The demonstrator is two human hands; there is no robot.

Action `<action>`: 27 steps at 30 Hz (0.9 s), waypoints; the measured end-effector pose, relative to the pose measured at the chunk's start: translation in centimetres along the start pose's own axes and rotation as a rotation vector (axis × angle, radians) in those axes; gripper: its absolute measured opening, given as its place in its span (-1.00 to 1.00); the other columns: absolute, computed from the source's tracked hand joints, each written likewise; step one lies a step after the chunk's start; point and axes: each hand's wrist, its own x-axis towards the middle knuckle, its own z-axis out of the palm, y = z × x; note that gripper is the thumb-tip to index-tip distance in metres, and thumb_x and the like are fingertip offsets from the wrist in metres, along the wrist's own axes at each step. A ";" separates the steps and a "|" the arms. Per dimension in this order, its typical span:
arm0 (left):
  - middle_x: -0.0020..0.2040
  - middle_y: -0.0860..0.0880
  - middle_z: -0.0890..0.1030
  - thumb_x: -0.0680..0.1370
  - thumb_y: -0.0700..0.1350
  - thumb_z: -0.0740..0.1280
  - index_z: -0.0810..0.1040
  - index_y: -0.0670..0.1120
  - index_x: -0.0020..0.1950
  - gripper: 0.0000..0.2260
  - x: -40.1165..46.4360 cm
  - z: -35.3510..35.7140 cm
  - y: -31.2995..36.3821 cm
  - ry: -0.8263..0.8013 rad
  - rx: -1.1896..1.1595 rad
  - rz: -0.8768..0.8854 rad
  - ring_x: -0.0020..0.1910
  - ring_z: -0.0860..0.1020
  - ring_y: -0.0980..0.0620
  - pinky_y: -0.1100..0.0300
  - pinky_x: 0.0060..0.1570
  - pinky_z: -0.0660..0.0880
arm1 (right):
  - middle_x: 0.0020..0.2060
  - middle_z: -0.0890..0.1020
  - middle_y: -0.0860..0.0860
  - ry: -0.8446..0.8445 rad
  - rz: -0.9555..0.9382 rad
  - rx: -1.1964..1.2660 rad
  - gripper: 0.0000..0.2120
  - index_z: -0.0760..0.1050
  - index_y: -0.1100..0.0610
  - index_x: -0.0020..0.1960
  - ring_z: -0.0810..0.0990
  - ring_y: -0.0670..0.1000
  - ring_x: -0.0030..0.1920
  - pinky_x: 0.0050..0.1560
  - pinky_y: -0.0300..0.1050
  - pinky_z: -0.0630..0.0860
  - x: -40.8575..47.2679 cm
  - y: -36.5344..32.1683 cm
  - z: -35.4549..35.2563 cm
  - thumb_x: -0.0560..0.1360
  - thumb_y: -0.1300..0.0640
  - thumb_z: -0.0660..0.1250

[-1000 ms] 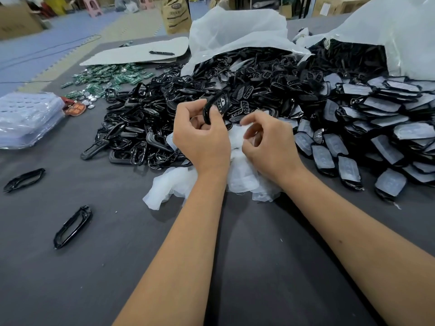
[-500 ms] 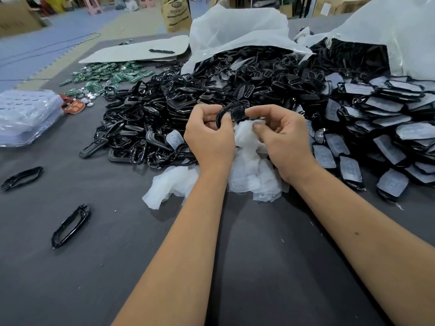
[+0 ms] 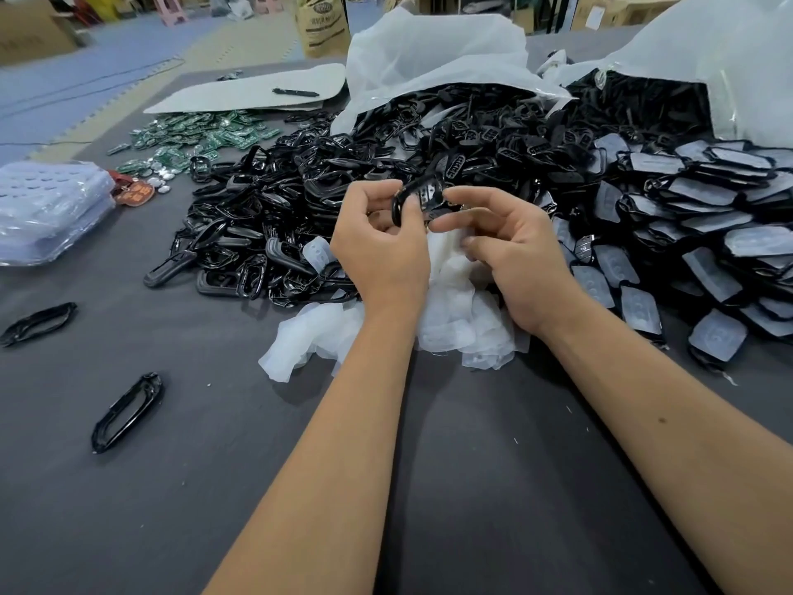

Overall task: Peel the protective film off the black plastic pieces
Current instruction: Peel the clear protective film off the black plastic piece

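On grey table (image 3: 429,487) (cluttered), cardboard boxes (image 3: 25,32) behind

A pile of frames (image 3: 274,216) fills the frame's centre; filmed pieces (image 3: 686,234) lie right, boards (image 3: 201,137) upper left, peeled film (image 3: 455,311) below the hands.

A heap of green circuit boards (image 3: 201,133) lies near the far left of the grey surface (image 3: 214,508), with round silver button cells (image 3: 161,170) just beside it. A stack of clear plastic trays (image 3: 47,208) sits at the left edge. A pale flat board (image 3: 249,90) at the far edge carries a black pen (image 3: 295,92). Beyond the surface stands a brown paper sack (image 3: 324,23).
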 end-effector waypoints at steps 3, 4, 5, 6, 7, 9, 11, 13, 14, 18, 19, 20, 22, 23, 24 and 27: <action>-0.16 -0.06 0.63 0.52 -0.31 0.46 0.61 -0.14 -0.02 -0.89 0.2 0.0 -0.1 -0.043 -0.123 -0.092 -0.27 0.60 0.01 0.12 -0.19 0.61 | -0.01 0.75 0.13 -0.008 -0.008 -0.031 -0.60 0.62 0.25 0.20 0.69 -0.06 -0.11 -0.21 -0.26 0.55 0.1 0.1 0.0 0.50 0.56 0.23; -0.17 -0.08 0.63 0.53 -0.33 0.46 0.60 -0.15 -0.02 -0.88 0.2 0.1 -0.2 -0.075 -0.164 -0.170 -0.25 0.63 -0.02 0.04 -0.14 0.65 | -0.03 0.75 0.14 -0.003 -0.015 -0.027 -0.65 0.61 0.27 0.16 0.73 -0.01 -0.04 -0.13 -0.23 0.58 0.1 0.2 0.1 0.49 0.55 0.26; -0.19 -0.08 0.62 0.53 -0.35 0.46 0.60 -0.16 -0.02 -0.87 0.2 0.2 -0.4 -0.099 -0.179 -0.253 -0.24 0.65 -0.03 -0.01 -0.10 0.66 | -0.04 0.75 0.15 -0.001 -0.023 -0.030 -0.70 0.60 0.28 0.14 0.74 0.04 0.01 -0.06 -0.17 0.62 0.1 0.3 0.1 0.50 0.54 0.31; -0.20 -0.07 0.61 0.53 -0.35 0.46 0.60 -0.15 -0.03 -0.87 0.2 0.3 -0.5 -0.119 -0.156 -0.320 -0.23 0.65 -0.02 -0.02 -0.07 0.66 | -0.04 0.75 0.15 0.000 -0.027 -0.051 -0.71 0.60 0.27 0.14 0.74 0.06 0.01 -0.01 -0.09 0.64 0.1 0.4 0.1 0.50 0.52 0.36; -0.20 -0.07 0.60 0.52 -0.35 0.46 0.59 -0.14 -0.04 -0.86 0.2 0.4 -0.7 -0.146 -0.119 -0.361 -0.26 0.65 0.02 -0.01 -0.08 0.66 | -0.02 0.73 0.15 0.002 -0.031 -0.089 -0.70 0.60 0.24 0.17 0.73 0.08 -0.03 0.03 -0.01 0.67 0.1 0.4 0.2 0.50 0.50 0.39; -0.24 -0.02 0.59 0.50 -0.34 0.46 0.58 -0.10 -0.10 -0.84 0.0 0.6 -1.0 -0.215 0.029 -0.322 -0.35 0.61 0.16 0.13 -0.17 0.63 | 0.06 0.68 0.14 0.015 -0.042 -0.145 -0.65 0.60 0.17 0.20 0.65 0.08 -0.15 0.00 -0.01 0.68 0.0 0.4 0.3 0.49 0.47 0.42; -0.29 0.07 0.56 0.48 -0.29 0.48 0.57 -0.06 -0.14 -0.84 -0.3 0.7 -0.8 -0.259 0.180 -0.224 -0.36 0.53 0.22 0.36 -0.24 0.47 | 0.09 0.64 0.09 0.039 -0.054 -0.112 -0.67 0.60 0.14 0.17 0.60 0.01 -0.18 -0.10 -0.15 0.63 0.0 0.3 0.3 0.50 0.46 0.40; -0.30 0.08 0.54 0.48 -0.27 0.48 0.56 -0.08 -0.13 -0.85 -0.6 0.7 -0.5 -0.282 0.233 -0.187 -0.34 0.49 0.20 0.44 -0.29 0.39 | 0.07 0.64 0.06 0.088 -0.058 -0.048 -0.68 0.60 0.12 0.14 0.60 -0.08 -0.17 -0.07 -0.23 0.59 -0.1 0.2 0.1 0.51 0.46 0.40; -0.29 0.06 0.53 0.49 -0.27 0.47 0.55 -0.08 -0.12 -0.86 -0.7 0.7 -0.5 -0.288 0.254 -0.170 -0.33 0.49 0.17 0.43 -0.29 0.39 | 0.05 0.64 0.07 0.115 -0.052 -0.013 -0.68 0.61 0.12 0.14 0.61 -0.11 -0.16 -0.04 -0.23 0.60 -0.1 0.2 0.0 0.51 0.46 0.40; -0.24 -0.08 0.60 0.50 -0.29 0.45 0.52 -0.12 -0.11 -0.86 -0.8 0.7 -0.6 -0.302 0.253 -0.154 -0.22 0.64 -0.04 0.07 -0.12 0.61 | 0.02 0.66 0.09 0.162 0.011 0.172 -0.68 0.60 0.14 0.17 0.64 0.00 -0.04 0.09 -0.06 0.66 0.1 0.2 -0.5 0.52 0.45 0.42; -0.21 -0.13 0.61 0.50 -0.30 0.44 0.52 -0.12 -0.10 -0.86 -0.8 0.7 -0.6 -0.302 0.231 -0.172 -0.20 0.67 -0.11 -0.05 -0.09 0.63 | 0.00 0.66 0.08 0.162 0.025 0.226 -0.69 0.60 0.14 0.18 0.64 0.03 -0.01 0.13 -0.04 0.65 0.2 0.2 -0.5 0.53 0.44 0.42; -0.19 -0.16 0.62 0.50 -0.30 0.44 0.53 -0.13 -0.10 -0.87 -0.8 0.7 -0.7 -0.299 0.214 -0.187 -0.18 0.68 -0.16 -0.12 -0.08 0.64 | -0.02 0.67 0.05 0.163 0.038 0.278 -0.70 0.60 0.14 0.17 0.65 0.02 0.00 0.13 -0.05 0.64 0.2 0.2 -0.6 0.53 0.44 0.42; -0.20 -0.17 0.62 0.49 -0.31 0.44 0.54 -0.13 -0.11 -0.87 -0.8 0.6 -0.6 -0.281 0.186 -0.193 -0.18 0.68 -0.20 -0.16 -0.07 0.64 | -0.10 0.66 0.00 0.167 0.050 0.334 -0.72 0.62 0.14 0.15 0.65 -0.05 -0.05 0.07 -0.17 0.61 0.3 0.2 -0.7 0.53 0.44 0.43; -0.22 -0.15 0.62 0.48 -0.31 0.45 0.55 -0.12 -0.13 -0.87 -0.8 0.5 -0.5 -0.267 0.166 -0.193 -0.19 0.68 -0.20 -0.16 -0.08 0.65 | -0.13 0.65 -0.02 0.169 0.048 0.341 -0.73 0.62 0.15 0.13 0.64 -0.07 -0.08 0.04 -0.21 0.59 0.3 0.2 -0.7 0.52 0.43 0.43; -0.24 -0.11 0.62 0.48 -0.32 0.45 0.55 -0.10 -0.14 -0.85 -0.9 0.4 -0.4 -0.248 0.140 -0.193 -0.21 0.68 -0.17 -0.15 -0.09 0.66 | -0.16 0.64 -0.03 0.170 0.045 0.342 -0.74 0.63 0.16 0.12 0.63 -0.09 -0.11 0.02 -0.23 0.58 0.4 0.3 -0.7 0.52 0.43 0.44; -0.24 -0.05 0.61 0.48 -0.34 0.45 0.55 -0.04 -0.15 -0.79 -0.9 0.3 -0.2 -0.193 0.062 -0.226 -0.31 0.71 -0.03 -0.10 -0.15 0.69 | -0.18 0.65 -0.02 0.179 0.038 0.321 -0.76 0.64 0.16 0.08 0.64 -0.08 -0.12 -0.01 -0.22 0.58 0.4 0.4 -0.7 0.49 0.42 0.48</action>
